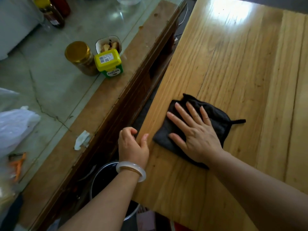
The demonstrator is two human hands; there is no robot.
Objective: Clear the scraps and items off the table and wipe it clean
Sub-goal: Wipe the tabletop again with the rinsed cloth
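Note:
A dark grey cloth (215, 112) with a small hanging loop lies flat on the light wooden table (241, 67), near its left edge. My right hand (195, 130) presses down on the cloth with fingers spread and straight. My left hand (133, 144), with a white bangle on the wrist, is cupped at the table's left edge, thumb resting on the tabletop and fingers curled beside the edge, holding nothing that I can see. A bin lined with a black bag (103, 182) stands below that edge, under my left wrist.
To the left stands a glass-topped sideboard (55, 84) with a gold-lidded jar (80, 57), a yellow-lidded green tub (110, 64), a bowl of scraps (109, 44), bottles (51, 12), a crumpled tissue (82, 140) and a white plastic bag (15, 129).

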